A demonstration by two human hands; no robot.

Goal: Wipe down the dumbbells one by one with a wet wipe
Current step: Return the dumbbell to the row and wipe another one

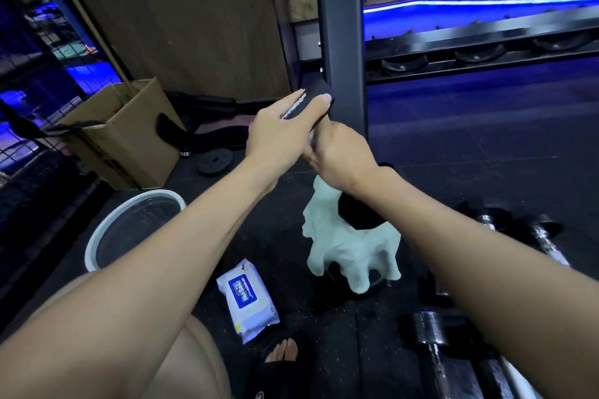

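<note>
Only the wet wipe pack [248, 300] on the near floor carries print: a blue label with white brand lettering, too blurred to spell out.

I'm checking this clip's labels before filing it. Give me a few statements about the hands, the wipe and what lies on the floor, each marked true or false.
1. The left hand grips the top end of a dumbbell. True.
2. The right hand is idle and holds nothing. False: it grips the dumbbell's middle with the wet wipe, which hangs down below it.
3. The pack of wet wipes lies on the floor. True.
4. The pack of wet wipes sits inside the white-rimmed bucket. False: it lies on the floor to the right of the bucket.
5. The rack shelf is full of dumbbells. False: its cradles show empty; other dumbbells lie on the floor.
</note>
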